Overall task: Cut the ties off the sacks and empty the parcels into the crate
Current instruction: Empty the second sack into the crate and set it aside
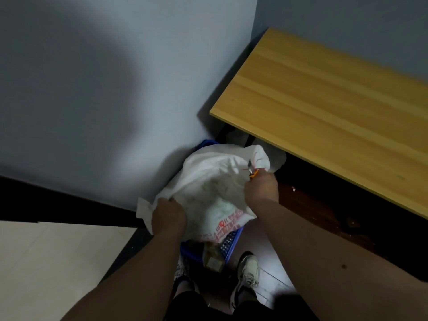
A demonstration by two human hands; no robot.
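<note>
A white woven sack (213, 188) with red and green print lies over a blue plastic crate (231, 242) on the floor by the wall. My left hand (169, 216) grips the sack's near left corner. My right hand (260, 188) holds orange-handled cutters (253, 172) whose metal tip sits at a red tie (259, 168) on the sack's bunched neck at the far right. A brown cardboard parcel (213, 258) shows in the crate under the sack's near edge.
A wooden table (335, 107) stands to the right, its edge over the sack's neck. The grey wall (104, 89) with a black skirting is close behind the crate. My shoes (247, 272) stand just in front of the crate on dark floor.
</note>
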